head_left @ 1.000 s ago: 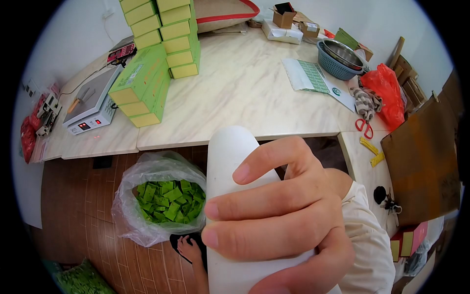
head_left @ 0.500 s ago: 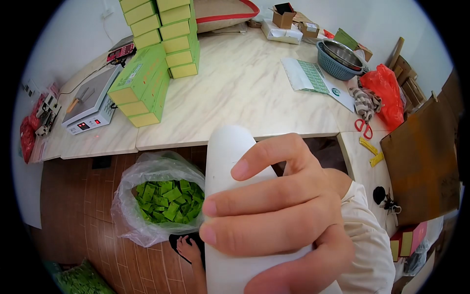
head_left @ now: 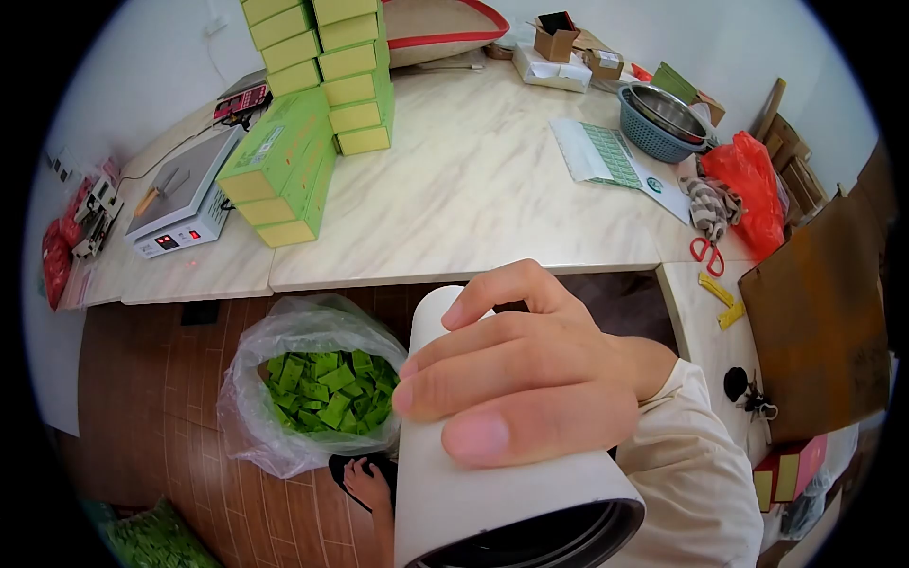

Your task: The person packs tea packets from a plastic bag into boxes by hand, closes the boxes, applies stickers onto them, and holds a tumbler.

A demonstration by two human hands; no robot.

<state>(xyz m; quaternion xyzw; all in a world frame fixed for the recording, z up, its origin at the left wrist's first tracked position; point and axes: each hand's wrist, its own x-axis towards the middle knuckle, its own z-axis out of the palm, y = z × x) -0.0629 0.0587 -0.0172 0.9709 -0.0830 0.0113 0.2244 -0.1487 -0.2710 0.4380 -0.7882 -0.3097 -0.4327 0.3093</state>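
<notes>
Close to the camera is a smooth white cylinder (head_left: pixel 511 497), whose near end shows a dark, ringed opening. My right hand (head_left: pixel 525 364) lies over its top with the fingers curled round the side, closed on it. The cylinder's far end is rounded and points toward the table; its exact kind I cannot make out. My left hand is out of view. Below and left of the cylinder, a clear plastic bag (head_left: pixel 248 417) on the floor holds many small green packets (head_left: pixel 331 388).
Green boxes (head_left: pixel 284 170) are stacked on the marble-patterned table (head_left: pixel 464 180), beside a digital scale (head_left: pixel 180 204). To the right are a blue basket (head_left: pixel 653 137), a red plastic bag (head_left: pixel 743 189), red scissors (head_left: pixel 705 256) and a large cardboard box (head_left: pixel 819 322). A sandalled foot (head_left: pixel 367 483) stands near the bag.
The white cylinder has tilted so that its dark open end now faces me. My right hand has turned with it, keeping its grip, and the fingers sit closer together.
</notes>
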